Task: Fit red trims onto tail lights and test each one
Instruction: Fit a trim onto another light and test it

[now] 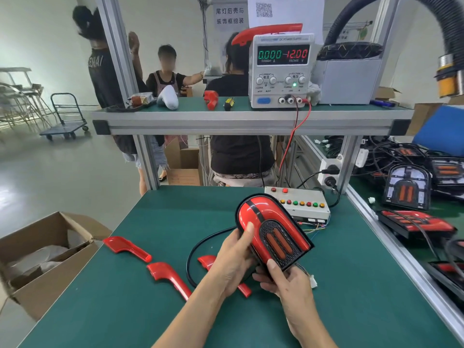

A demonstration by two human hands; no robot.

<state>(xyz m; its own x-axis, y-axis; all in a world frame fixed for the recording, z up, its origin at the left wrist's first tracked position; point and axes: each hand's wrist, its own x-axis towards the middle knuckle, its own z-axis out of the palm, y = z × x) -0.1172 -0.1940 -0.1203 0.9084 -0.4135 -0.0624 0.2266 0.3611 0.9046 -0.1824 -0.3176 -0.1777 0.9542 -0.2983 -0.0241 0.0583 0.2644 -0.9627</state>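
A tail light (272, 231) with red trim fitted around its black centre is held tilted above the green bench. My left hand (232, 259) grips its left side, thumb pressed on the red trim. My right hand (283, 282) holds its lower end, thumb on the black edge. A black cable (193, 257) and a white connector (313, 282) trail from the light. Loose red trims lie on the mat at the left (126, 247), in the middle (168, 276), and partly under my left hand (207, 261).
A test box with coloured buttons (301, 203) sits behind the light. A DC power supply (281, 71) reading 12.00 V stands on the upper shelf. Several tail lights (406, 187) are piled on the right bench. An open cardboard box (45, 254) stands left. People stand behind the bench.
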